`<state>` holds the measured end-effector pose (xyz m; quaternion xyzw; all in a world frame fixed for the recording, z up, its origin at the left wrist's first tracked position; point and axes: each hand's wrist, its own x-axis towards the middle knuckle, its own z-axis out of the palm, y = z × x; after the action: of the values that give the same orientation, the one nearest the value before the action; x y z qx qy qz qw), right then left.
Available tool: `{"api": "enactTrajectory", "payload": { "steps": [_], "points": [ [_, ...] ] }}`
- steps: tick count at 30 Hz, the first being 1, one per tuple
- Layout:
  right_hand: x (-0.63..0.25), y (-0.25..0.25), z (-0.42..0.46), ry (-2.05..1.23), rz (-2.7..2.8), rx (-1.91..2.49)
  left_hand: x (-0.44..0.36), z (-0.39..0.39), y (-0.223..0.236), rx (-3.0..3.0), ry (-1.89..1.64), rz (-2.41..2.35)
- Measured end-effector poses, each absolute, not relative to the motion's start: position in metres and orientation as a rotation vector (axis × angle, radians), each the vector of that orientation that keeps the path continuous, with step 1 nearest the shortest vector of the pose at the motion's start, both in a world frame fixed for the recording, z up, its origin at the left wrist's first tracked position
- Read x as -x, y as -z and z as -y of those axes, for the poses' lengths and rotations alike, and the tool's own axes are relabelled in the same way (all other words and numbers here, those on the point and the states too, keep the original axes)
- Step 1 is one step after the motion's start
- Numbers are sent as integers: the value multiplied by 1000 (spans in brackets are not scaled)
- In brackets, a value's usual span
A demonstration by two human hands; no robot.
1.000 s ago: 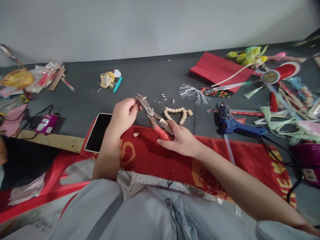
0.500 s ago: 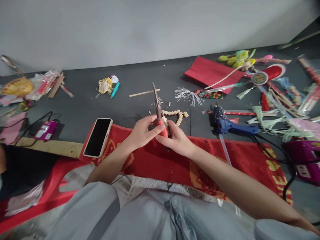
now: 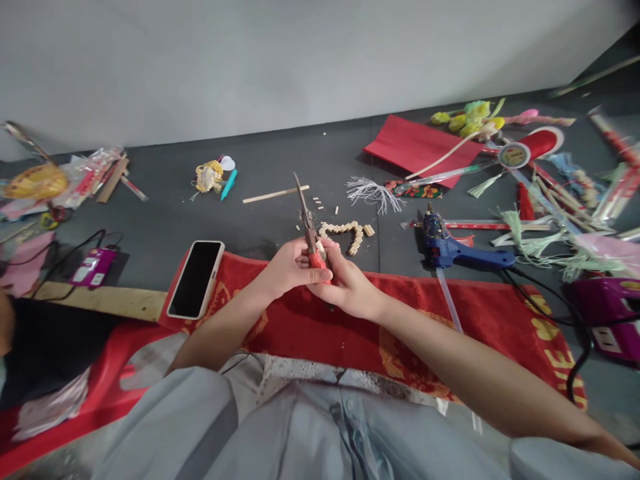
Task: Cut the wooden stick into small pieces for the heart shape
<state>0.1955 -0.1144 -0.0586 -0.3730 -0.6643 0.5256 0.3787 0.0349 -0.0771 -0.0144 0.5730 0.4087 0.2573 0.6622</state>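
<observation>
In the head view, scissors (image 3: 304,210) with dark metal blades and red handles point up and away from me over the towel's far edge. My left hand (image 3: 291,269) is closed around the red handle, its thumb along it. My right hand (image 3: 350,283) is closed against the handle's other side, with a small pale wooden piece (image 3: 320,246) at its fingertips; the fingers partly hide it. Just beyond the hands lies a curved chain of short stick pieces (image 3: 356,233). A thin wooden stick (image 3: 275,195) and several cut bits (image 3: 337,209) rest nearby.
A phone (image 3: 196,279) lies on the red towel (image 3: 300,327) to the left. To the right are a blue glue gun (image 3: 463,253) with a cord, red paper (image 3: 420,150), a white tassel (image 3: 373,192) and a ribbon spool (image 3: 515,155). Another person's dark-clothed leg (image 3: 55,340) shows at left.
The scissors have tilted further left, and their tip has come slightly down and left. My right hand has shifted a little left around the handle. The whole view has moved slightly.
</observation>
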Motion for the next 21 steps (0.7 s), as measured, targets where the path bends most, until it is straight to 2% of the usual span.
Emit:
{"api": "enactTrajectory", "payload": {
  "steps": [12, 21],
  "points": [
    [-196, 56, 113, -1325, 1726, 924, -36, 83, 13, -1216, -684, -980],
    [-194, 54, 115, -1345, 1625, 982, -34, 74, 21, -1291, -588, -903]
  ]
}}
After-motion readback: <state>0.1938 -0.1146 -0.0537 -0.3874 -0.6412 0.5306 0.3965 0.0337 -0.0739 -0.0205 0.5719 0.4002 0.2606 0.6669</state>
